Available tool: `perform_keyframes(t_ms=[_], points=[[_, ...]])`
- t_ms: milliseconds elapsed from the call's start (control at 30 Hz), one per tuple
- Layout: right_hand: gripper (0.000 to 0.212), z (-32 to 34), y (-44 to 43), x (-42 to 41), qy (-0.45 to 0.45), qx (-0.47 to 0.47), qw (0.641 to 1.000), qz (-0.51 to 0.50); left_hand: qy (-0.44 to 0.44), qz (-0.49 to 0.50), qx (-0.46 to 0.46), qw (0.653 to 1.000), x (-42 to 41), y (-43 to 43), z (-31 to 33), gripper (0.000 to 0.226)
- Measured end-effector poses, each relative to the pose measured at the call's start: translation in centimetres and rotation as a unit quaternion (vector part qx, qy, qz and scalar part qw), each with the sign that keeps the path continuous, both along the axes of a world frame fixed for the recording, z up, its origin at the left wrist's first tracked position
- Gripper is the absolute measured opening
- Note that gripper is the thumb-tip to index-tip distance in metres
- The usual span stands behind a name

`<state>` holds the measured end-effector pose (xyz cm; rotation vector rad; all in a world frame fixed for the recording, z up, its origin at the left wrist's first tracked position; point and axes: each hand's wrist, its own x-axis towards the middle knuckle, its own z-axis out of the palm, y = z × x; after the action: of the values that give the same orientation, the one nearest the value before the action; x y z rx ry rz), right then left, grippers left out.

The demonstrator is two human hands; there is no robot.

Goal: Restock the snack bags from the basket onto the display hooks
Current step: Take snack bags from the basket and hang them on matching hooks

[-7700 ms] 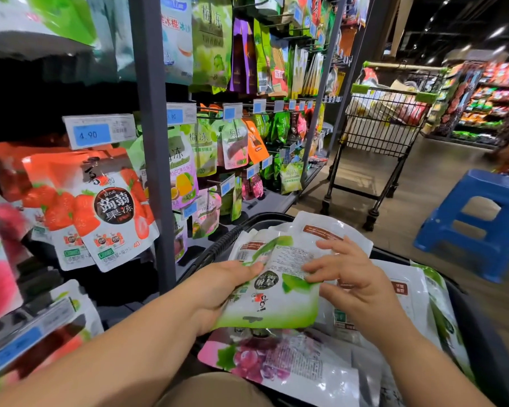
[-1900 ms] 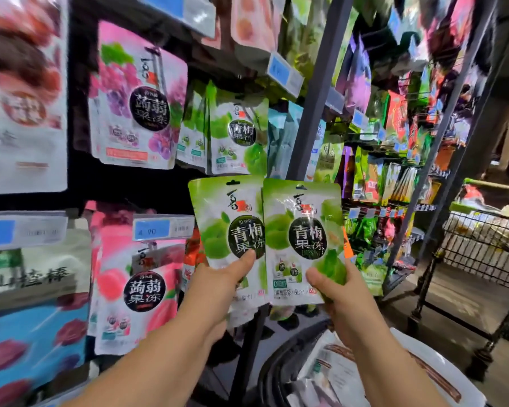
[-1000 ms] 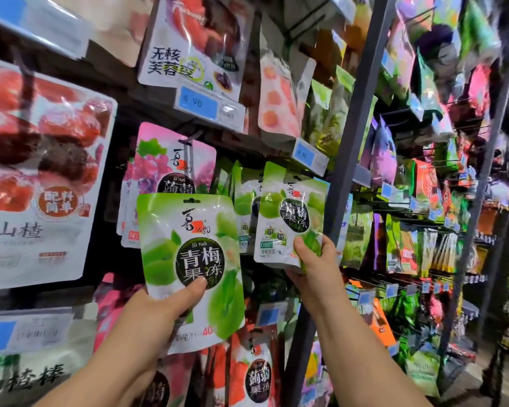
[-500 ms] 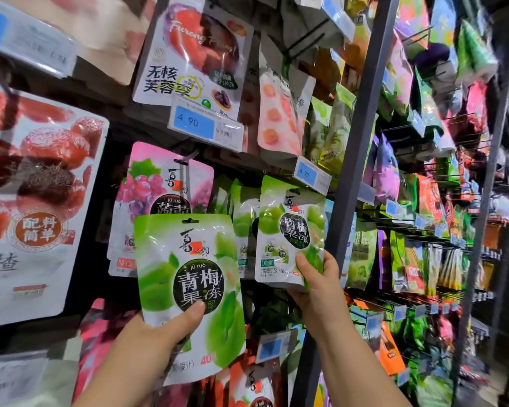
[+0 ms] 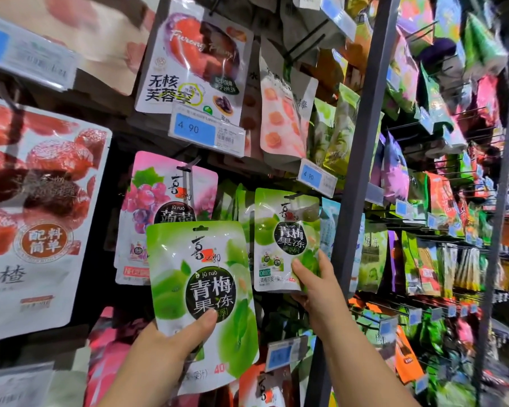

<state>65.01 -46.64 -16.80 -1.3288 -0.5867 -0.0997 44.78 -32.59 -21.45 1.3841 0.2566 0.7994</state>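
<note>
One green snack bag (image 5: 282, 239) held up at a display hook (image 5: 290, 196), lower corner pinched by right hand (image 5: 315, 286). A second green bag (image 5: 202, 292) nearer the camera, gripped low by left hand (image 5: 171, 345), thumb across its front. Pink grape bag (image 5: 165, 195) hangs behind; grey upright (image 5: 356, 171) just right.

Two green snack bags are held up at the display, both upright with their printed fronts facing out. The nearer bag (image 5: 202, 301) is glossy, with green fruit pictures, a dark round label with white characters and a hanger slot in its top edge. The left hand (image 5: 171, 356) grips it low on the left, thumb across the label. The farther bag (image 5: 285, 239), of the same design, is pinched at its lower right corner by the right hand (image 5: 315, 289). Its top edge sits at a dark display hook (image 5: 296, 195) — whether it is threaded on cannot be told.
</note>
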Motion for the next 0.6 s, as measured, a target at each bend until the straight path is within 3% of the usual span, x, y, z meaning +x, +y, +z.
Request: perform_keyframes(t_ms=[100, 300, 367, 433, 500, 600], points=[[0.085, -0.2, 0.4, -0.6, -0.045, -0.048, 0.995, -0.073, -0.037, -0.024, 0.001, 0.999, 0.9, 0.8, -0.3, 0.011], [0.082, -1.1, 0.1, -2.6, -0.117, -0.14, 0.965, -0.187, -0.033, -0.061, 0.007, 0.998, 1.5, 0.0, 1.3, 0.006], [0.071, -1.6, -0.2, -3.1, -0.152, -0.144, 0.95, -0.233, -0.029, -0.079, 0.007, 0.996, 2.3, -0.3, 2.0, 0.022], [0.044, -2.2, -0.5, -3.7, -0.204, -0.112, 0.935, -0.267, -0.031, -0.117, 0.024, 0.992, 2.9, -0.7, 2.7, 0.04], [0.027, -2.5, -0.7, -4.3, -0.219, -0.096, 0.934, -0.264, -0.037, -0.138, 0.021, 0.989, 3.2, -1.2, 3.5, 0.031], [0.049, -2.6, -0.9, -5.5, -0.163, -0.069, 0.976, -0.129, -0.046, -0.149, 0.007, 0.988, 4.2, -1.6, 4.3, 0.018]])
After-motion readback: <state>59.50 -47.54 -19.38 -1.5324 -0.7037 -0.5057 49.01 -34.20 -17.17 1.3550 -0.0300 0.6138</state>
